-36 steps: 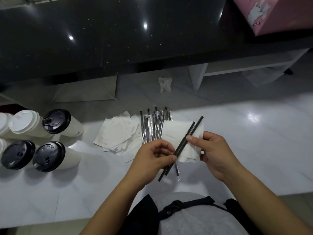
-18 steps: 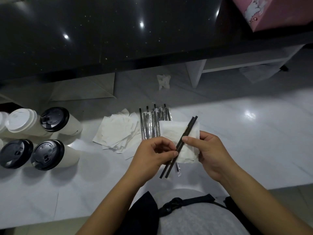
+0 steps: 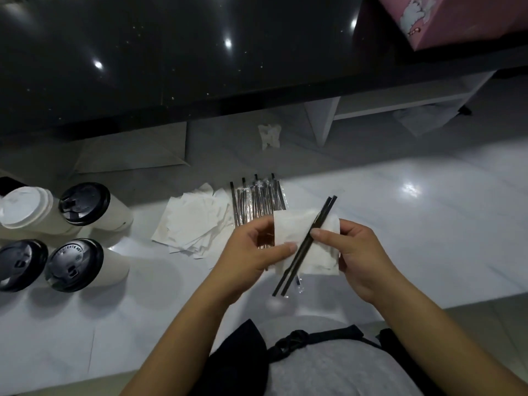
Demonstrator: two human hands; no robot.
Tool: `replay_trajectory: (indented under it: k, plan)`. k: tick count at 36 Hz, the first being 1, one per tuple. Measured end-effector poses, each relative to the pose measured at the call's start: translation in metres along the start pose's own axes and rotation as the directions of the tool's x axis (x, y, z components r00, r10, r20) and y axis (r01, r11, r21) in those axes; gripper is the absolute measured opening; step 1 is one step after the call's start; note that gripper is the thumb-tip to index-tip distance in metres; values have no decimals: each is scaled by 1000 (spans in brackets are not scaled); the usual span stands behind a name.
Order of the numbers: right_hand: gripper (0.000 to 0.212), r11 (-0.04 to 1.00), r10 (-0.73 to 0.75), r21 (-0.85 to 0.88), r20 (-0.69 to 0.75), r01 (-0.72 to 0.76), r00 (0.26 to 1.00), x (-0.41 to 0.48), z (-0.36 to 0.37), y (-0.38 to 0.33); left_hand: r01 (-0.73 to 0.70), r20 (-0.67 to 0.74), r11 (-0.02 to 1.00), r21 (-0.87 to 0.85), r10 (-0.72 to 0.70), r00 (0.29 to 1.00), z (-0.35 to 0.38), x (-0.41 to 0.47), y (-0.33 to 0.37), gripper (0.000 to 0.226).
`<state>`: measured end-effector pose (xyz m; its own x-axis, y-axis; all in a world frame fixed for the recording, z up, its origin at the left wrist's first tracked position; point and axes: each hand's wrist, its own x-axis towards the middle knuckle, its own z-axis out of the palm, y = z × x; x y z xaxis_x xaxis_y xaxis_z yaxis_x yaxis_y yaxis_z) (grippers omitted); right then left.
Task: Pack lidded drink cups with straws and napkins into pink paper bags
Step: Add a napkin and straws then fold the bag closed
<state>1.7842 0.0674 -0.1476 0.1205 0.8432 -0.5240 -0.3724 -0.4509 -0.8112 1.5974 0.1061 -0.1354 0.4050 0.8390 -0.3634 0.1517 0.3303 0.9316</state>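
Left hand point(image 3: 248, 254), right hand point(image 3: 360, 252) on napkin point(image 3: 291, 227); straws point(image 3: 291, 271)

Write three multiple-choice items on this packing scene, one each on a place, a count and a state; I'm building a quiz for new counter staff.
1. Where is the pink bag?
A) on the person's lap
B) under the shelf
C) on the black counter, upper right

2. How many black straws lie across the held napkin?
A) one
B) two
C) five

3. The cups at left are:
A) lidded
B) without lids
C) stacked inside each other

Answers:
1 C, its corner sits on the dark top.
2 B, two lie side by side under the thumb of the right hand.
3 A, every one in view is capped.
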Motion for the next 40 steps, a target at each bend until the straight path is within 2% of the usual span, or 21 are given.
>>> replay_trajectory:
  k: [2,5,9,13,18,23,26,29,32,34,36,40]
  plan:
    - [15,1000,0,17,-40,1,999,-2,2,2,-48,1,994,95,48,999,6,0,-2,38]
    - [20,999,-12,31,-34,13,999,-5,6,3,-79,0,987,137,80,997,13,-3,-3,45]
    - [24,997,-59,55,-19,60,998,-9,8,3,-4,16,1000,15,4,1000,18,-5,-10,51]
    - [27,991,-122,51,-39,124,992,-12,5,7,-2,90,999,42,-1,996,18,-6,-13,52]
    - [25,992,-128,11,-96,129,987,-13,-2,10,-68,31,996,55,66,997,18,-5,-22,39]
    - [19,994,3,108,-95,7,995,-13,-8,10,-173,14,972,159,173,985,20,-9,-26,47]
    - [9,966,104,243,-30,-93,994,-14,-10,9,-245,32,912,329,249,968,19,-12,-30,50]
    - [24,909,175,372,68,-188,982,-16,-13,5,-263,55,847,462,268,962,20,-16,-27,50]
    - [37,936,170,284,150,-207,974,-16,-18,4,-236,82,767,597,234,969,22,-23,-22,53]
    - [26,971,142,175,133,-164,981,-16,-19,6,-220,107,743,632,197,975,24,-27,-21,52]
    - [11,988,113,94,91,-121,989,-15,-19,8,-196,114,757,623,161,980,28,-33,-19,51]
    - [13,995,100,20,79,-102,992,-11,-20,7,-115,74,800,589,88,993,36,-48,-13,49]
